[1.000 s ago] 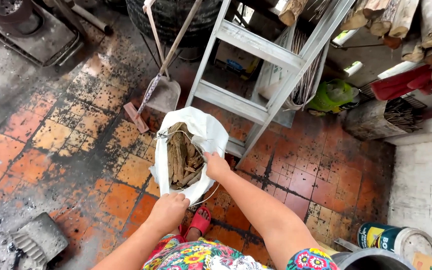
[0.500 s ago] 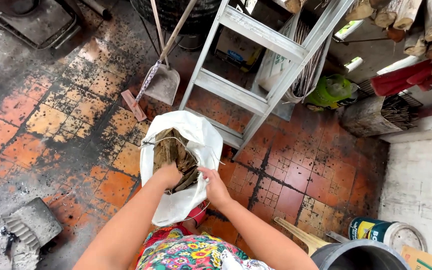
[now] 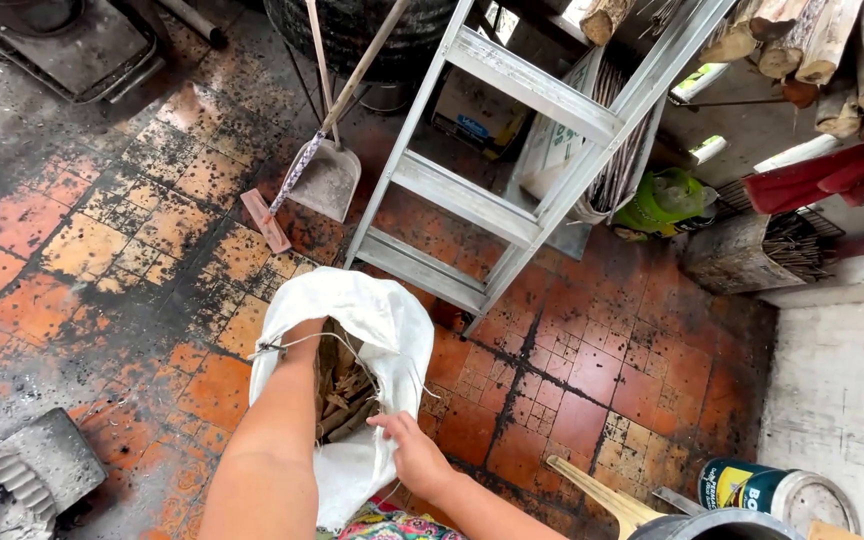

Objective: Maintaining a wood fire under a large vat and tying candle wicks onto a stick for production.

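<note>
A white woven sack (image 3: pixel 377 320) stands open on the tiled floor just in front of me. Inside it are brown wood sticks (image 3: pixel 344 400). My left forearm (image 3: pixel 277 430) reaches down into the sack's mouth along its left side. The hand itself is hidden past the sack's rim, so its grip cannot be seen. My right hand (image 3: pixel 414 455) pinches the near right edge of the sack's opening and holds it apart.
An aluminium stepladder (image 3: pixel 497 200) stands right behind the sack. A metal shovel (image 3: pixel 327 180) leans to its left. A grey dustpan (image 3: pixel 37 465) lies at lower left. A paint can (image 3: pixel 767 490) and a dark bucket with a wooden handle (image 3: pixel 602 495) sit at lower right. Logs (image 3: pixel 832 60) are stacked at upper right.
My left arm has gone deeper into the sack, hiding the hand. My right hand has shifted along the sack's near edge. The view has tilted slightly.
</note>
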